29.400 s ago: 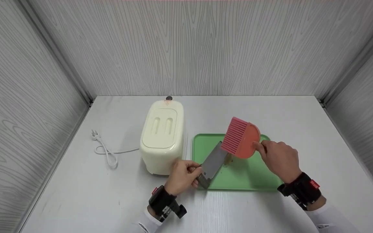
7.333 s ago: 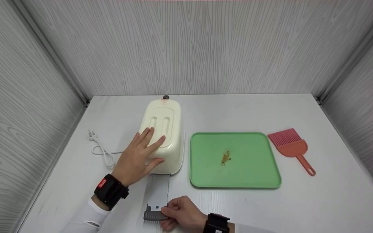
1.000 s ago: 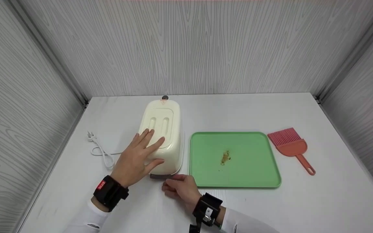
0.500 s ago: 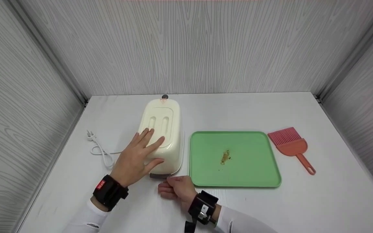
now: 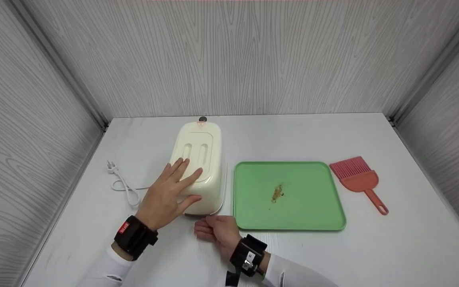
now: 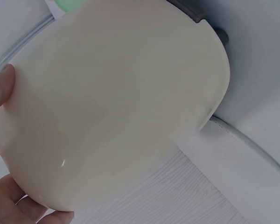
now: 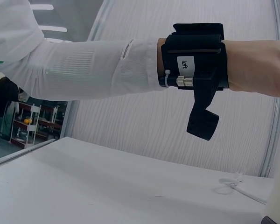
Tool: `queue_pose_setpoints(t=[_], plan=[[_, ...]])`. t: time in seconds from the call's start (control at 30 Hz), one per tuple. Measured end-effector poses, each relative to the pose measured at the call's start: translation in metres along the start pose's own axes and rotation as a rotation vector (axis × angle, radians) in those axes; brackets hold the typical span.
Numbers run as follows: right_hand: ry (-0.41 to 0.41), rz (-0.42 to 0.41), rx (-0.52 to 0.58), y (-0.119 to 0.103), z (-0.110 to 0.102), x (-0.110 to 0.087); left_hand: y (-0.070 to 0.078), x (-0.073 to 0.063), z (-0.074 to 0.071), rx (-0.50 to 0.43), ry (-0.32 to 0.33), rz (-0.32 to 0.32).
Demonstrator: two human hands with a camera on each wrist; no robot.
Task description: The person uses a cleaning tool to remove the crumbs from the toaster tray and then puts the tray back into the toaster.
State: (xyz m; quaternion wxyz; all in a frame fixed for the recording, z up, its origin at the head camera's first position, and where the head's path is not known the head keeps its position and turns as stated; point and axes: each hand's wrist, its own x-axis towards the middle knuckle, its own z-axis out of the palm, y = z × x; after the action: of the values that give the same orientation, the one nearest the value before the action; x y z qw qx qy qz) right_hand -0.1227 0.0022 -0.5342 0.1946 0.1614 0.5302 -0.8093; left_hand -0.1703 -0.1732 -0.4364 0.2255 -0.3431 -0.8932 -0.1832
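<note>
A cream toaster [image 5: 209, 191] with two long recesses in its top stands left of centre. Across the near part of that top rests my left hand [image 5: 167, 195], fingers spread; its fingertips also show at the toaster's edge in the left wrist view. The crumb tray [image 5: 193, 215] is almost wholly inside the toaster's base, with only its dark grey end showing. My right hand [image 5: 218, 231] lies low at that end, thumb side against it and the other fingers loosely bent. The right wrist view shows the left forearm [image 7: 107, 70] instead of the right hand.
A green serving tray [image 5: 313, 215] with a small heap of brown crumbs [image 5: 277, 194] lies right of the toaster. Beyond it is an orange-handled brush [image 5: 360, 181] with pink bristles. The toaster's white cord and plug [image 5: 124, 181] lie at left. Panels enclose the table.
Earlier, the brush swept the crumb tray over the green tray; later the right hand held it half inside the toaster. Over the last second it has gone in slightly, right fingers loosening.
</note>
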Motion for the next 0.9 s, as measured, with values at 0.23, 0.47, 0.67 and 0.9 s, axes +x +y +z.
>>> queue_pose_setpoints(t=[0.23, 0.47, 0.67, 0.9], plan=[[0.019, 0.004, 0.015, -0.0007, 0.0006, 0.0002, 0.0, 0.0004, 0.0001, -0.008, 0.005, 0.002], [0.044, -0.008, 0.038, -0.0026, 0.0033, -0.0004, -0.0004, 0.0012, -0.0009, 0.004, 0.003, 0.008], [0.049, -0.028, 0.044, -0.0013, 0.005, 0.0007, -0.0016, 0.0002, -0.002, 0.001, 0.004, 0.007], [0.026, -0.021, 0.028, -0.0007, 0.0026, 0.0004, -0.0005, 0.0008, -0.0014, 0.001, 0.006, 0.003]])
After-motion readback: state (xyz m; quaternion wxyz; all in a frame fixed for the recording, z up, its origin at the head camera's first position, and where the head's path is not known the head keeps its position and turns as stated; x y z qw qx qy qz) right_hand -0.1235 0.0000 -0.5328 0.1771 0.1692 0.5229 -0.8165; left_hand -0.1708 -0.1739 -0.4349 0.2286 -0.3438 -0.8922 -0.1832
